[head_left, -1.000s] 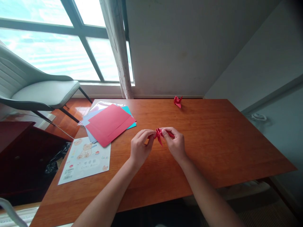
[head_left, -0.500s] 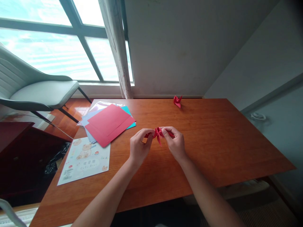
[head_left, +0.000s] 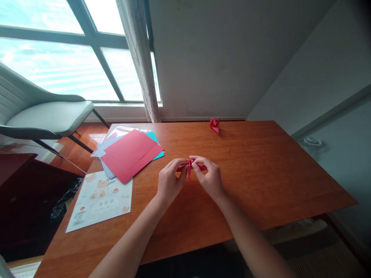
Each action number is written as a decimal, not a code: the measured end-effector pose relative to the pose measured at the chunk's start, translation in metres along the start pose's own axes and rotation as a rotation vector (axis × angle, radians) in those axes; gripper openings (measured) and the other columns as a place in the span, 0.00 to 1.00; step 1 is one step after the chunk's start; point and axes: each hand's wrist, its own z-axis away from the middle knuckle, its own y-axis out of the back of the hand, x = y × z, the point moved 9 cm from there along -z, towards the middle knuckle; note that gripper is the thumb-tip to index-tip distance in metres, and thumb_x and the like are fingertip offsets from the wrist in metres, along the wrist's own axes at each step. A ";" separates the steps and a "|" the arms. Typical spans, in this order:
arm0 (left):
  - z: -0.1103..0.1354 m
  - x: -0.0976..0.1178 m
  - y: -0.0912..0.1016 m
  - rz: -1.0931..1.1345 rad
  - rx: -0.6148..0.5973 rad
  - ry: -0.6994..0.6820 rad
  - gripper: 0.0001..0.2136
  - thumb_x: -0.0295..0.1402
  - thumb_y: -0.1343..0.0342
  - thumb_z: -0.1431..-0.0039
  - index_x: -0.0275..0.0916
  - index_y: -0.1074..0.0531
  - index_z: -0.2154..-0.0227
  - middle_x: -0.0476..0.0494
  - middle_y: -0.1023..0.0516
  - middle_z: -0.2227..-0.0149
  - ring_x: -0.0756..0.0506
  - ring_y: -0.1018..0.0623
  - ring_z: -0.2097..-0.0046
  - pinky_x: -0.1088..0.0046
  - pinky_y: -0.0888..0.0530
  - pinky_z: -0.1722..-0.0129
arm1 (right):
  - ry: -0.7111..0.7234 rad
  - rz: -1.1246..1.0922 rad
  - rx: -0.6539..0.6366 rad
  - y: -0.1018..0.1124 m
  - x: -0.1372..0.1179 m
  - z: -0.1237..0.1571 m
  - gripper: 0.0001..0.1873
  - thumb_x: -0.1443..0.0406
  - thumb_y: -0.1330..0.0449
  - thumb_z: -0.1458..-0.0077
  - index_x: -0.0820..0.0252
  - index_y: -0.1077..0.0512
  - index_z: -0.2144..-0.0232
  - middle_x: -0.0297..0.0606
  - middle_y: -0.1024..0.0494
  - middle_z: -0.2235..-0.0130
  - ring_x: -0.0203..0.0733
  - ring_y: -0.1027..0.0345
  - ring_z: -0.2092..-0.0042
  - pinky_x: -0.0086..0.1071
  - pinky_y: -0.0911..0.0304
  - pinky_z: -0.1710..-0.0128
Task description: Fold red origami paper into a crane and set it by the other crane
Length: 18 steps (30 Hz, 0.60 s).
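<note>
Between my two hands is a small red folded paper piece (head_left: 189, 168), held above the table with a narrow point hanging down in its middle. My left hand (head_left: 172, 177) pinches its left side between thumb and fingers. On the other side, my right hand (head_left: 208, 175) pinches the right part, fingertips close to the left hand's. Parts of the folds are covered by my fingers. Near the far edge of the table sits a red origami crane (head_left: 215, 125), apart from both hands.
A brown wooden table (head_left: 261, 173) spans the view. At its left lie red paper sheets (head_left: 130, 154) over blue and teal ones, beside a white sheet with bear drawings (head_left: 101, 200). A pale chair (head_left: 49, 116), a curtain (head_left: 139, 58) and a dark red cabinet (head_left: 20, 193) stand beyond.
My hands have drawn closer together, and the paper between them looks narrower, its middle folds pressed in. The whole view has shifted slightly.
</note>
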 end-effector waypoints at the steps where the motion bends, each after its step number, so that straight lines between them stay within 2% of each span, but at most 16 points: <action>1: 0.000 0.000 -0.001 0.005 -0.012 0.000 0.04 0.32 0.42 0.41 0.43 0.22 0.65 0.43 0.18 0.59 0.44 0.20 0.59 0.68 0.23 0.57 | 0.005 0.003 -0.011 -0.002 -0.001 0.000 0.04 0.63 0.41 0.39 0.53 0.25 0.65 0.39 0.18 0.53 0.46 0.24 0.52 0.37 0.27 0.56; 4: 0.000 0.000 -0.003 0.052 -0.041 0.023 0.03 0.33 0.41 0.41 0.42 0.23 0.68 0.41 0.18 0.56 0.43 0.19 0.57 0.68 0.23 0.57 | -0.002 -0.028 -0.021 -0.003 -0.001 0.000 0.03 0.64 0.41 0.41 0.52 0.26 0.64 0.38 0.18 0.54 0.45 0.23 0.54 0.37 0.26 0.57; 8: 0.002 -0.002 -0.006 0.141 -0.068 0.092 0.05 0.35 0.39 0.43 0.40 0.25 0.72 0.39 0.18 0.53 0.43 0.19 0.58 0.70 0.22 0.62 | -0.038 -0.123 -0.016 -0.002 0.000 -0.002 0.06 0.64 0.40 0.42 0.53 0.24 0.61 0.38 0.18 0.55 0.44 0.23 0.54 0.35 0.26 0.57; 14: 0.001 -0.007 0.000 0.201 -0.023 0.142 0.08 0.36 0.38 0.43 0.38 0.27 0.72 0.40 0.18 0.60 0.45 0.18 0.63 0.73 0.22 0.65 | 0.010 -0.135 -0.085 -0.005 -0.005 -0.004 0.08 0.66 0.40 0.42 0.53 0.21 0.62 0.38 0.19 0.56 0.44 0.25 0.52 0.37 0.29 0.53; 18: 0.000 -0.013 -0.001 0.257 -0.039 0.151 0.08 0.37 0.38 0.42 0.38 0.27 0.70 0.40 0.18 0.59 0.46 0.19 0.63 0.73 0.22 0.64 | -0.013 -0.123 -0.089 -0.005 -0.002 -0.004 0.06 0.66 0.40 0.42 0.53 0.22 0.63 0.38 0.19 0.57 0.44 0.25 0.53 0.35 0.30 0.57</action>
